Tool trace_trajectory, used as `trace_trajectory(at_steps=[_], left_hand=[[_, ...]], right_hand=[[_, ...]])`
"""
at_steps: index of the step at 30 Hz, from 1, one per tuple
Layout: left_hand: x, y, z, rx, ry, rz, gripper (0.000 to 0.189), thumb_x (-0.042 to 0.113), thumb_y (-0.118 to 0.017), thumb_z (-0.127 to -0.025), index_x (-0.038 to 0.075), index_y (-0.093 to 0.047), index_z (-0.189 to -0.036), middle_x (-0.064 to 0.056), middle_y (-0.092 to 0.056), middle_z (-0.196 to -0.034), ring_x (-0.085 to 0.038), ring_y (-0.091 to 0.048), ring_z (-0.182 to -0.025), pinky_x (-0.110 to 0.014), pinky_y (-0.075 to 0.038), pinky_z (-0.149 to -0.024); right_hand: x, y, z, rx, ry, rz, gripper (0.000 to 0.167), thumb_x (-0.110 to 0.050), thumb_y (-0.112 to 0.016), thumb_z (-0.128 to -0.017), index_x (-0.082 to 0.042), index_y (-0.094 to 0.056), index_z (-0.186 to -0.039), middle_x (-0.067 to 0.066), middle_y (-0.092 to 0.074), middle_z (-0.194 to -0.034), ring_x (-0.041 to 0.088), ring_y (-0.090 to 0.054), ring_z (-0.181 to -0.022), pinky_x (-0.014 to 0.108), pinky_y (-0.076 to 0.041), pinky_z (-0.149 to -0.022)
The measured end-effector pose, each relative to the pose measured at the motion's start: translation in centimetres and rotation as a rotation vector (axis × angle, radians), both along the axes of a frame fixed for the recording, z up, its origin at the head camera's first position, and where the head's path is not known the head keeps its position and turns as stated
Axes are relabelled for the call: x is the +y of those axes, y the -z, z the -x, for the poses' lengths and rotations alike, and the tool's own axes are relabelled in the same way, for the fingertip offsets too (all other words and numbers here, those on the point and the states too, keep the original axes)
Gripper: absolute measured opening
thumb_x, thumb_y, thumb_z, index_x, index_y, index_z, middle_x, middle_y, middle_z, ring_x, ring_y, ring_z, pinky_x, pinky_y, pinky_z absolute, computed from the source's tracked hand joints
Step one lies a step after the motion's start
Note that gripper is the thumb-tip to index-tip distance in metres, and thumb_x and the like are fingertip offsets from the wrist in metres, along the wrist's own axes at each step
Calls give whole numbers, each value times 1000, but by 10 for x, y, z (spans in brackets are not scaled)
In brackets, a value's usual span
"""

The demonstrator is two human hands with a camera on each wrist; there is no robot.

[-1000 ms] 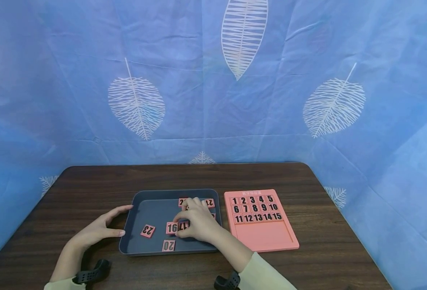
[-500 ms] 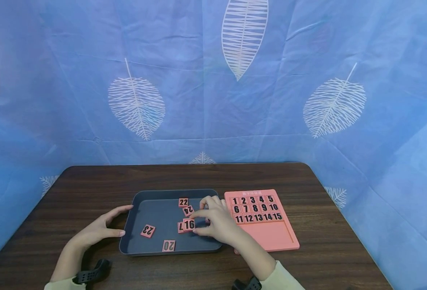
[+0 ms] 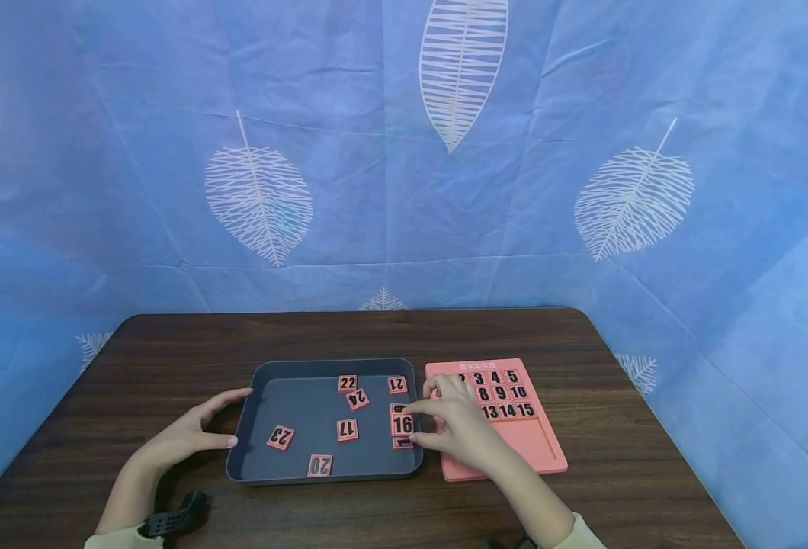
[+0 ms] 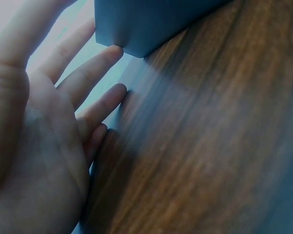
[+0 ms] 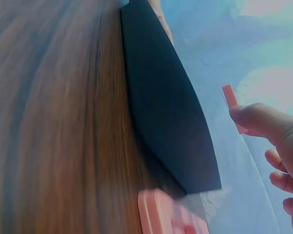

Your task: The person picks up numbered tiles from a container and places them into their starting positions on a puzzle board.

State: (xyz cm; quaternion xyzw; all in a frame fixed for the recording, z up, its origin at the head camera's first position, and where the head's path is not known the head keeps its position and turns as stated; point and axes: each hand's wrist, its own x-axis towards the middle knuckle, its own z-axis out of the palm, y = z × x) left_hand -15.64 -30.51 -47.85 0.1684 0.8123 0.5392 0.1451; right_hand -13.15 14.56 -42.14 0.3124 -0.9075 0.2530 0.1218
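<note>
My right hand pinches the pink tile numbered 16 by its right side, between thumb and fingers. In the right wrist view that tile shows edge-on, raised above the rim of the dark grey tray. It overlaps two tiles lying at the tray's right side in the head view. My left hand has its fingers spread, with thumb and fingertips at the left wall of the tray. The left wrist view shows these fingers nearly straight beside the tray's corner.
Loose tiles in the tray include 22, 24, 21, 17, 23 and 20. Right of it lies a pink number board, with rows 1 to 15 filled, partly behind my right hand.
My right hand picked up tile 16 from the tray's middle and carried it rightward to the tray's right edge. Tile 17 is uncovered. The left hand stays put.
</note>
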Motion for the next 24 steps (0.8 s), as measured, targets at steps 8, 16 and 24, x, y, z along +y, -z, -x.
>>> trace_trajectory(at_steps=[8,16,24], left_hand=[[1,0,-1,22,16,-8,68,10,-67,-89,10,-34,-148,-25,-21,-152,-50,-12,-136,-71,-22,-96],[2,-4,-3,9,17,-4,68,11,-67,-89,9,-34,-149,-25,-20,-152,-52,-9,-136,-73,-22,-94],[2,-5,-3,-9,2,12,69,13,-67,-89,11,-33,-149,-25,-18,-153,-50,-9,-137,-73,-21,-95]], right_hand=[[30,4,-2,55,28,43,29,-25,-87,-69,-28,-77,-97,-11,-41,-95,17,-39,-90,42,-27,-79],[59,13,-3,69,80,14,30,-24,-86,-70,-27,-77,-98,-11,-42,-94,13,-36,-87,39,-24,-75],[74,23,-5,17,104,-46,28,-28,-85,-70,-27,-77,-97,-8,-44,-98,16,-39,-94,42,-28,-78]])
